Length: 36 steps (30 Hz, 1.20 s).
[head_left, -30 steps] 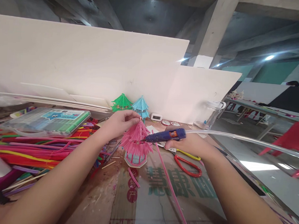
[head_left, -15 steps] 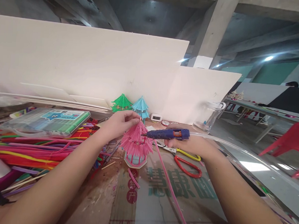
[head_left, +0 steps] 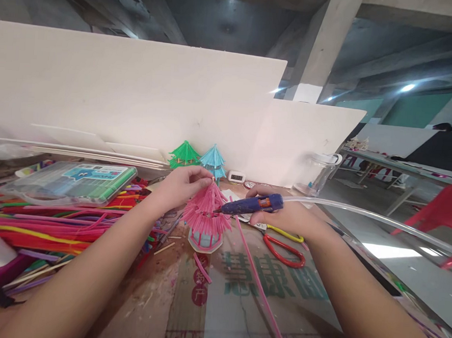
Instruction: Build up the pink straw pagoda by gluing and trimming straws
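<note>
A small pink two-tiered pavilion model (head_left: pixel 208 214) stands on a pale octagonal base in the middle of the work surface. The fingers of my left hand (head_left: pixel 182 188) pinch the top of its roof. My right hand (head_left: pixel 275 210) is wrapped round a dark blue hot glue gun (head_left: pixel 247 205), its nozzle pointing left at the gap between the two roof tiers. Whether the nozzle touches the model I cannot tell. A clear hose-like glue stick (head_left: pixel 346 204) runs from the gun's back to the right. Below my right hand lie scissors (head_left: pixel 284 251) with one red and one yellow handle.
Green (head_left: pixel 184 155) and blue (head_left: pixel 213 160) pavilion models stand behind. Colourful pipe cleaners (head_left: pixel 46 227) and a clear plastic case (head_left: pixel 75 183) cover the left. A pink strip (head_left: pixel 257 278) lies in front. A clear jug (head_left: pixel 317 174) stands back right, before white boards.
The glue gun's nozzle has dropped slightly, and its back end has shifted a little left. My left hand stays on the roof top, and the pink model has not moved.
</note>
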Each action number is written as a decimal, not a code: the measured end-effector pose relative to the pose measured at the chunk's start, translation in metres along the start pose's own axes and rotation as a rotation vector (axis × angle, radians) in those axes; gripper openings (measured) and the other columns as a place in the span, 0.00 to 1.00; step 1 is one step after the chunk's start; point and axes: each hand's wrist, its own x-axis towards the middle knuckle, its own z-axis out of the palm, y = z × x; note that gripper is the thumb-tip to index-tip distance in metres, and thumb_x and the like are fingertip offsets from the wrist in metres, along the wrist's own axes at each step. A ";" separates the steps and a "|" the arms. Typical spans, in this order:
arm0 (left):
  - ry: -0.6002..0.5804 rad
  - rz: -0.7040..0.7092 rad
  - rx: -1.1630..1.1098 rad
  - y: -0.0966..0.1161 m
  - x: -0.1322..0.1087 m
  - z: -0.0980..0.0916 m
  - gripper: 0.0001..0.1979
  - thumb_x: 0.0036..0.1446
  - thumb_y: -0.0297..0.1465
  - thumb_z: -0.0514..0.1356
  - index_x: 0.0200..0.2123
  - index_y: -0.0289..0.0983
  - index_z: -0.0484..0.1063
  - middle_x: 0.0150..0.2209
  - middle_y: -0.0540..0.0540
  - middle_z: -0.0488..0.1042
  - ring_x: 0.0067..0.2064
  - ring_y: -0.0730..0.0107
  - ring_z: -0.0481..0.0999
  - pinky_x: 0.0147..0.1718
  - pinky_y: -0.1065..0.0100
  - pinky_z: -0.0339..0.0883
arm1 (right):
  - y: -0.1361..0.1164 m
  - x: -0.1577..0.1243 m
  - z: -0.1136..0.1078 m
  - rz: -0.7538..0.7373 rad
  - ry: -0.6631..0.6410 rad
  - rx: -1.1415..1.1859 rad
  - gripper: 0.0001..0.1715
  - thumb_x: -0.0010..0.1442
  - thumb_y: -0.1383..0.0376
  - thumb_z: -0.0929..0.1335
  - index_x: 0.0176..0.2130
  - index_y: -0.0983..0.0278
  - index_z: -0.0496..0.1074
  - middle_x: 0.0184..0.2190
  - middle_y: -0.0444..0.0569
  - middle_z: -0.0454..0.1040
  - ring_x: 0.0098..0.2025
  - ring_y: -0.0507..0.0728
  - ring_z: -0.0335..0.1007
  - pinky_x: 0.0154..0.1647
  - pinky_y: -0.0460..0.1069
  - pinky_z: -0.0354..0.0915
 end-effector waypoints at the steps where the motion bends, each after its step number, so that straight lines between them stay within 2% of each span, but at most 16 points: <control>1: 0.002 0.000 0.003 0.000 0.000 0.000 0.15 0.55 0.41 0.56 0.36 0.36 0.74 0.32 0.49 0.75 0.33 0.68 0.71 0.32 0.70 0.61 | 0.000 0.000 0.000 0.006 0.003 -0.007 0.22 0.47 0.51 0.73 0.37 0.63 0.72 0.32 0.45 0.75 0.31 0.54 0.69 0.29 0.45 0.62; 10: 0.003 -0.006 0.011 0.002 -0.001 0.000 0.16 0.55 0.41 0.56 0.37 0.36 0.74 0.32 0.50 0.75 0.32 0.70 0.70 0.31 0.70 0.61 | 0.000 0.001 0.001 -0.010 -0.001 0.009 0.21 0.47 0.52 0.73 0.37 0.62 0.73 0.30 0.44 0.75 0.31 0.54 0.70 0.30 0.46 0.63; 17: -0.001 -0.011 0.025 0.002 -0.001 0.000 0.16 0.55 0.41 0.55 0.37 0.36 0.74 0.32 0.50 0.75 0.32 0.70 0.70 0.31 0.71 0.61 | -0.003 -0.001 0.002 0.094 0.041 0.018 0.24 0.44 0.52 0.74 0.40 0.61 0.74 0.32 0.45 0.76 0.33 0.56 0.70 0.34 0.48 0.65; 26: 0.004 -0.019 0.044 0.007 -0.002 0.000 0.15 0.55 0.40 0.55 0.36 0.36 0.74 0.31 0.51 0.74 0.30 0.71 0.69 0.30 0.71 0.61 | -0.004 0.001 0.002 0.065 0.004 0.052 0.25 0.46 0.53 0.73 0.43 0.61 0.74 0.31 0.44 0.75 0.30 0.54 0.69 0.31 0.46 0.64; 36: 0.000 -0.014 0.033 0.007 -0.003 0.001 0.15 0.55 0.40 0.55 0.37 0.36 0.74 0.31 0.50 0.74 0.30 0.72 0.69 0.31 0.71 0.61 | -0.005 0.002 0.000 0.041 0.044 0.004 0.27 0.46 0.51 0.73 0.44 0.61 0.74 0.33 0.45 0.76 0.32 0.56 0.70 0.32 0.48 0.65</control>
